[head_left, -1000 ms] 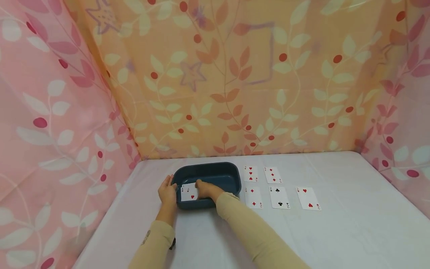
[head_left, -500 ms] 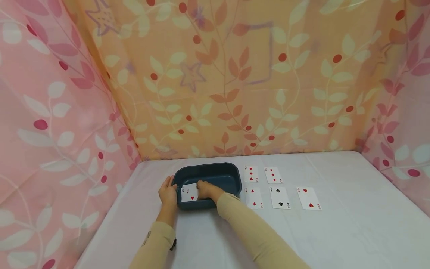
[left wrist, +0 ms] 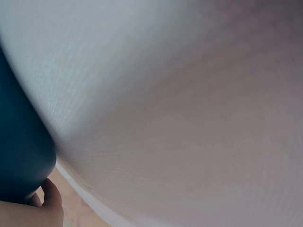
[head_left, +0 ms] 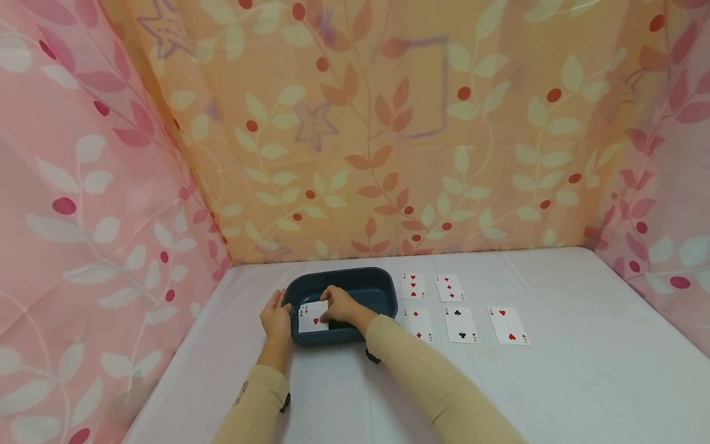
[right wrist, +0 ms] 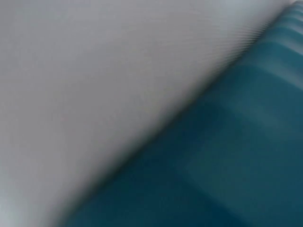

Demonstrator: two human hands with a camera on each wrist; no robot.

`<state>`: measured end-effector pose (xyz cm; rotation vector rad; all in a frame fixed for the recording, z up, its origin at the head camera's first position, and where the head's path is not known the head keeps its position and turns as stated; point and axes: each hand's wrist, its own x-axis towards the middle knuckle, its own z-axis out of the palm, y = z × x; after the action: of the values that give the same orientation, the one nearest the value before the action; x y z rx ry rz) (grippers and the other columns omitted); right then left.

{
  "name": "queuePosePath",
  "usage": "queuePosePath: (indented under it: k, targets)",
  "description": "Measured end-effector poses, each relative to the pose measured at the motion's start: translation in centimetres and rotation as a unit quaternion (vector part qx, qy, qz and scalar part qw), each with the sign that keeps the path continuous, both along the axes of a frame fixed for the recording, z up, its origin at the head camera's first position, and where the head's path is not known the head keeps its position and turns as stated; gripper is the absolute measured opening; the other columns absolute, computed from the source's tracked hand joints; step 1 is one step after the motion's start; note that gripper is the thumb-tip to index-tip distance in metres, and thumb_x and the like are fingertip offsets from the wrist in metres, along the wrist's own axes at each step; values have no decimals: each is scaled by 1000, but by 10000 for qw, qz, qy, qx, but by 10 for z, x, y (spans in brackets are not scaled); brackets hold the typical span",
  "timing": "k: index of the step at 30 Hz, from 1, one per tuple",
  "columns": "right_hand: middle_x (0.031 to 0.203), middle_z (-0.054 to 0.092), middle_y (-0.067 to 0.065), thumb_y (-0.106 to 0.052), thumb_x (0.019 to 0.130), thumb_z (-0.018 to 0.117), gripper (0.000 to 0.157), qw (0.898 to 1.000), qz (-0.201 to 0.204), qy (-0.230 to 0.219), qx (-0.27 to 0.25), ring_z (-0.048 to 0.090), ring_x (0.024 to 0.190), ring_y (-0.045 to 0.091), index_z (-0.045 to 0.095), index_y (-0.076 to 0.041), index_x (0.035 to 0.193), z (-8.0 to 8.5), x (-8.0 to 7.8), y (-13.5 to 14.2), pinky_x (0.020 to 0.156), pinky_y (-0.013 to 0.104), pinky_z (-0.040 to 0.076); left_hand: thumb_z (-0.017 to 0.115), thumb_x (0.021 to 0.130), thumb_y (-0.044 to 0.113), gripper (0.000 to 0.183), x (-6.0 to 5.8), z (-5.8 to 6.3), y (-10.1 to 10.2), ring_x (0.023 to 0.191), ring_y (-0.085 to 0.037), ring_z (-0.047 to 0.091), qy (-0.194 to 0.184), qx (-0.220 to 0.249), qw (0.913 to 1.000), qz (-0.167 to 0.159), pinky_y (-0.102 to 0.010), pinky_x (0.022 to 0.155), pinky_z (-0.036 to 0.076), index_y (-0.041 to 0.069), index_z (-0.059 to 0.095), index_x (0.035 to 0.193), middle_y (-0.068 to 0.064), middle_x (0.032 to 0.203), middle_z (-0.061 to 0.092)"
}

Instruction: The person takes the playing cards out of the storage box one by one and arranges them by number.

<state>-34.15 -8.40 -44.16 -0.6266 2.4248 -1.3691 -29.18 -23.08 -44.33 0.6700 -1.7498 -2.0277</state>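
Note:
In the head view, my left hand (head_left: 276, 317) grips the left end of a dark blue plastic basin (head_left: 368, 299), thumb at the rim. The basin's wall (left wrist: 21, 137) and part of that hand (left wrist: 35, 213) also show in the left wrist view. My right hand (head_left: 345, 306) reaches into the basin and pinches the right edge of a playing card (head_left: 313, 316), an ace with a red heart. It overlaps another card whose corner shows at its left. The right fingertips are partly hidden. Only the basin's side (right wrist: 246, 142) shows in the right wrist view, blurred.
Right of the basin, face-up cards lie in two rows on the white tablecloth (head_left: 582, 357): threes such as the three of hearts (head_left: 413, 286) behind, twos such as the two of clubs (head_left: 461, 325) in front. Patterned curtains (head_left: 355, 154) enclose the back and sides.
My right hand has risen slightly inside the basin. The heart card has shifted up and left over the card beneath it. My left hand stays at the basin's left end.

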Motion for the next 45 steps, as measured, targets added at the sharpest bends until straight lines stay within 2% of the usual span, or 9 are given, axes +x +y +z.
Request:
queuePosePath:
  k: [5,9,13,18,23,32,40,45]
  targets:
    - [76,58,9,4,76,78,38,9967,-136,-94,-789,56,58,19,60,2,110,4,-4,13,56,30,54,39,96,-13,55,-1,0,0,140,-22,32,22,113,9999,-9,-34,114,25,-2,33,149,-15,149,39]
    - [77,63,11,2,78,77,43,9933,-186,-222,-1121,61,61,22,60,5,118,14,0,28,59,33,57,39,95,-15,56,-1,-1,0,140,-22,32,31,107,9999,-14,-34,114,25,-2,32,149,-15,149,39]
    - [80,66,12,5,80,74,49,9923,-222,-394,-1156,61,62,20,57,8,126,25,5,43,62,33,58,40,94,-15,56,-1,-2,-1,140,-23,33,57,-12,10000,-3,-34,114,26,-3,33,148,-16,149,39]
    - [74,65,6,5,82,73,49,9894,-255,-570,-1312,59,56,13,55,11,127,32,7,59,60,31,58,41,94,-15,56,-2,-3,-3,140,-23,33,99,-67,9999,1,-34,113,27,-4,33,148,-17,149,39]
    - [76,68,8,6,82,72,48,9869,-390,-669,-1416,60,55,13,55,11,126,39,9,73,60,32,59,41,93,-15,56,-1,-1,-2,140,-23,32,102,29,9999,-38,-33,113,26,-4,32,148,-17,149,38]
    - [86,70,16,7,85,68,46,9856,-424,-846,-1401,63,57,15,52,13,127,42,12,91,62,33,59,41,93,-16,56,-1,-1,-2,139,-24,34,128,160,9998,48,-32,112,28,-4,33,148,-18,148,40]
    - [87,70,13,3,88,67,47,9842,-602,-1106,-1243,65,63,17,51,8,131,41,10,105,65,32,59,41,93,-16,57,0,-3,-5,140,-24,32,125,97,9999,-26,-33,113,26,-4,31,148,-18,149,38]
    - [84,70,12,4,88,66,47,9823,-636,-1121,-1359,65,62,16,51,9,132,41,11,113,64,31,59,41,93,-16,57,1,-3,-6,140,-24,32,202,65,9998,-50,-33,113,26,-6,31,148,-19,149,38]
